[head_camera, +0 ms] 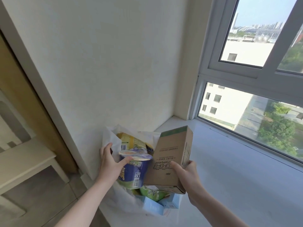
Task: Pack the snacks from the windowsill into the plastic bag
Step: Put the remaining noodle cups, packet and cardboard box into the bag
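Two hands in view, both busy at the white plastic bag sitting at the left end of the windowsill, against the wall.

Left hand: fingers spread, palm against the side of a purple cup of instant noodles. Thumb lies along the cup's lid rim, the other fingers reach back toward the bag's edge. Looks like a loose hold or a steadying touch; can't tell whether it actually grips the cup.

Right hand: closed around the lower end of a brown cardboard box, thumb on the printed face, fingers wrapped round the far side. Box is tilted, top end leaning away toward the window, bottom corner over the bag's mouth and just beside the cup. Print on it reads upside down from here.

Bag contents visible: a yellow snack packet behind the cup, a green packet below the box, pale blue cartons at the near end. Bag slumped open, contents partly spilling toward the sill's front edge.

Rest of the sill to the right of the bag is bare white surface. Left of the wall: a door frame and a pale table lower down.
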